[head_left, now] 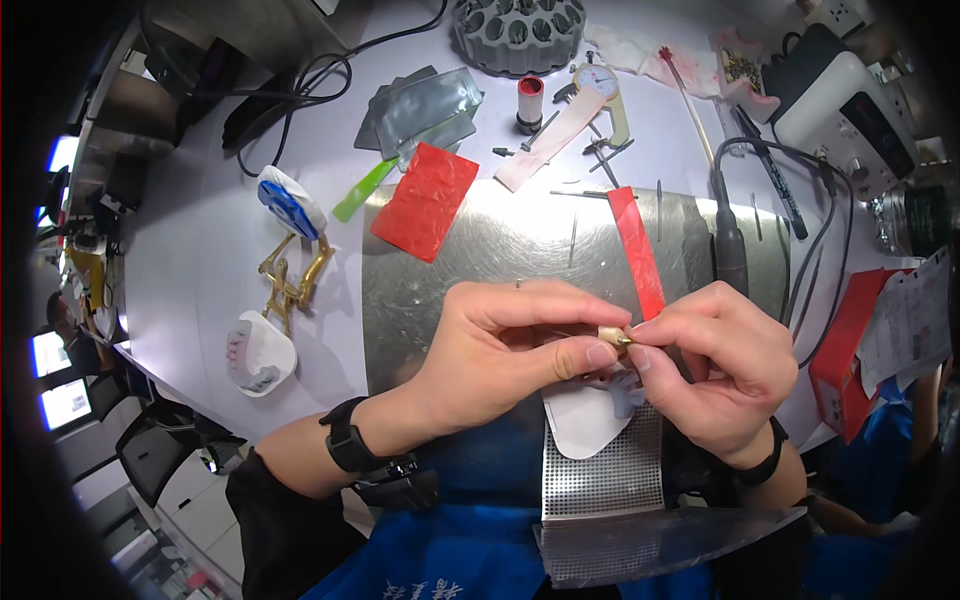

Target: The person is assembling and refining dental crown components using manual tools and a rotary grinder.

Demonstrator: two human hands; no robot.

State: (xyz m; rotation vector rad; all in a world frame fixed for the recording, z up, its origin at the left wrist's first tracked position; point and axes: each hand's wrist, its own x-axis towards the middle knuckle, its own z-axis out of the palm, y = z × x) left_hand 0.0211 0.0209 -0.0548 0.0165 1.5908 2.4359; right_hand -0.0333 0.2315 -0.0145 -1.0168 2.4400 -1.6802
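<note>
The left hand (490, 340) pinches a small cream piece (611, 335); the right hand (728, 365) grasps its gold-coloured end, near a white dental cast (583, 422) over the perforated metal plate (604, 483).

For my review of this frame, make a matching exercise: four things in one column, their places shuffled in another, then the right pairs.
Things
1. Small pale piece with a gold tip
2. Brass frame
3. Dial gauge
4. White plaster base

Places
A. Near the round grey rack
B. Overlapping the perforated metal strip in the picture
C. At the fingertips of the left hand and right hand
D. On the white tabletop, left of the shiny metal sheet

Pairs: 1-C, 2-D, 3-A, 4-B
</note>
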